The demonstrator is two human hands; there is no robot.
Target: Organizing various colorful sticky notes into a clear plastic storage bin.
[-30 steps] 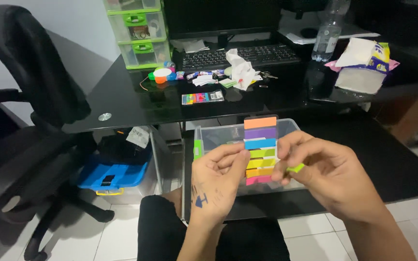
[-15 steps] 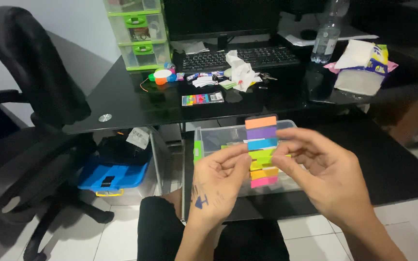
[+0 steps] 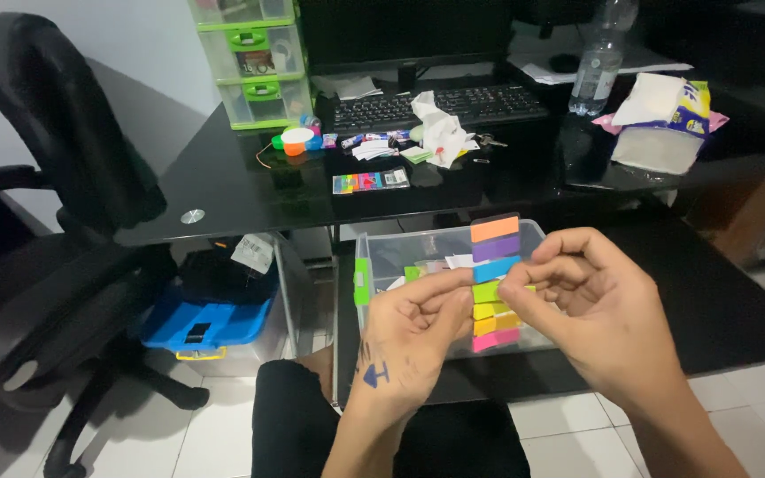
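Observation:
My left hand pinches the left edge of a card of coloured sticky page flags, with orange, purple, blue, green, yellow and pink strips stacked from top to bottom. My right hand is at the card's right side, its thumb and forefinger closed on the green strip near the middle. Both hands hover over a clear plastic box with a green latch that stands on the floor under the desk. Small paper pieces lie inside the box.
A black glass desk holds another pack of coloured flags, a keyboard, crumpled tissue, a water bottle, a tissue pack and green drawers. A black office chair stands left, a blue-lidded bin beneath the desk.
The card has shifted slightly right and tilted. My right hand, which held a loose green flag away from the card, has come back against the card's green strip.

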